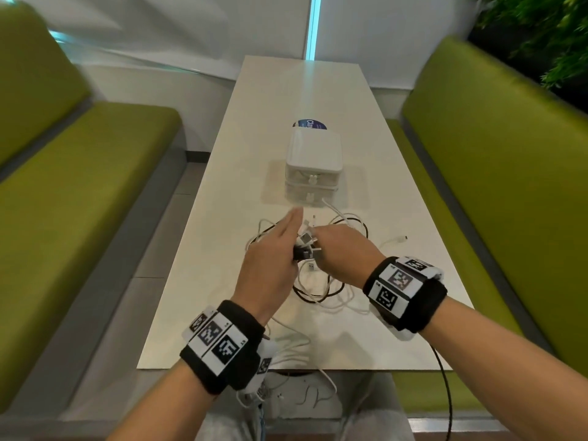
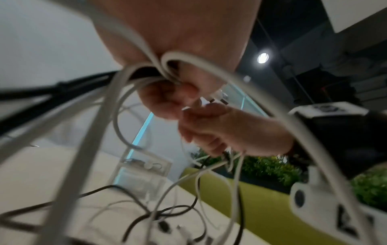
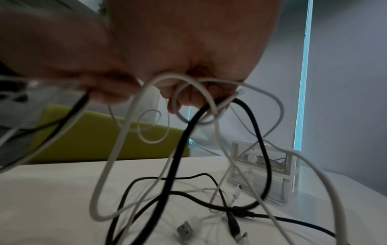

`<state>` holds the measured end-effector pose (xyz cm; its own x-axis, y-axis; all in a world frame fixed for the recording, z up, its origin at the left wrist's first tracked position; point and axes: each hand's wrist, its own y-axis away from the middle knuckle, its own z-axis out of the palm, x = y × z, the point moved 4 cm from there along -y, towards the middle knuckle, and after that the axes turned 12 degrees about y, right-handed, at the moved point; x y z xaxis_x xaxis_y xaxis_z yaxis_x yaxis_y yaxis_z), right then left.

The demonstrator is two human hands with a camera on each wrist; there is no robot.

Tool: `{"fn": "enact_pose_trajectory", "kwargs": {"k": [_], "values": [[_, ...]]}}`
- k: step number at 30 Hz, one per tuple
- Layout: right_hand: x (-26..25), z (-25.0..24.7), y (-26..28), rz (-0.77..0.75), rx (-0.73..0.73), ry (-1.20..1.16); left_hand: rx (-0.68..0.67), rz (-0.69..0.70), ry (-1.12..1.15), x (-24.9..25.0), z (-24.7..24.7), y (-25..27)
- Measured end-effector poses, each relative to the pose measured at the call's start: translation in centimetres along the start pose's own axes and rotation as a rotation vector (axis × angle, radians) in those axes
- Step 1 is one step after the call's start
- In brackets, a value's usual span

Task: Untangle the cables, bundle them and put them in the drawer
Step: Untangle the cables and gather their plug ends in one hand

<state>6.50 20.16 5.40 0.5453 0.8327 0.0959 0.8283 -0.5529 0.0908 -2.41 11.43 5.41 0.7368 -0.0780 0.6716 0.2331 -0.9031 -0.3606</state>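
A long white table [image 1: 318,100] runs between two green benches [image 1: 79,173], with a white wall behind it. The person's left hand [image 1: 270,265] and right hand [image 1: 343,253] are raised close together above the near half of the table, each gripping part of a tangle of white and black cables [image 1: 321,288]. Some left fingers are curled round a bunch of plug ends, though the forefinger points straight ahead; the right fingers are curled round several strands just beside them. Loops hang from both hands to the tabletop below, and loose ends lie spread beneath and to the right of the right hand. Just beyond the fingertips stands a small white drawer box [image 1: 313,168], both drawers closed.
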Motion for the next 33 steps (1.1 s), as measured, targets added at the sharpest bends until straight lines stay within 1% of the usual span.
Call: {"fn": "enact_pose_trajectory", "kwargs": {"k": [1, 2, 5, 6, 9, 12, 15, 21, 24, 26, 28, 29, 31, 33], "values": [[-0.1, -0.1, 0.1, -0.015, 0.015, 0.002, -0.017, -0.058, -0.018, -0.7, 0.3, -0.1], [-0.1, -0.1, 0.1, -0.023, 0.029, 0.001, -0.016, -0.077, -0.038, -1.1, 0.3, -0.2], [0.1, 0.6, 0.0, -0.043, 0.039, -0.039, 0.015, -0.022, -0.064, -1.2, -0.5, -0.4], [0.1, 0.8, -0.1, -0.046, 0.049, -0.069, 0.039, -0.013, -0.063, -1.2, -1.0, -0.4], [0.2, 1.0, -0.1, -0.034, 0.103, -0.108, 0.138, -0.047, 0.0, -1.8, -2.7, -0.5], [-0.1, 0.8, -0.1, -0.052, 0.175, -0.137, 0.226, -0.02, 0.073, -2.2, -3.7, 0.0], [-0.4, 0.7, -0.6, -0.069, 0.233, -0.193, 0.281, -0.006, 0.157, -2.6, -4.1, 0.6], [-0.2, 1.7, -0.7, -0.048, 0.202, -0.194, 0.291, 0.031, 0.28, -2.1, -4.3, 1.4], [0.7, 2.4, -0.9, -0.019, 0.196, -0.214, 0.345, 0.053, 0.377, -2.0, -5.3, 1.4], [1.2, 2.5, -0.9, -0.007, 0.198, -0.284, 0.379, 0.029, 0.421, -2.1, -5.9, 1.4], [1.8, 2.7, -0.9, 0.001, 0.261, -0.337, 0.424, -0.012, 0.495, -2.3, -6.2, 1.6], [2.2, 3.0, -0.8, 0.024, 0.271, -0.338, 0.445, -0.022, 0.543, -2.5, -6.3, 1.7], [3.2, 3.9, -0.6, 0.091, 0.235, -0.306, 0.506, -0.055, 0.631, -3.3, -6.9, 1.8], [3.8, 4.5, -0.2, 0.13, 0.234, -0.24, 0.528, -0.116, 0.672, -4.1, -7.2, 1.5]]}}
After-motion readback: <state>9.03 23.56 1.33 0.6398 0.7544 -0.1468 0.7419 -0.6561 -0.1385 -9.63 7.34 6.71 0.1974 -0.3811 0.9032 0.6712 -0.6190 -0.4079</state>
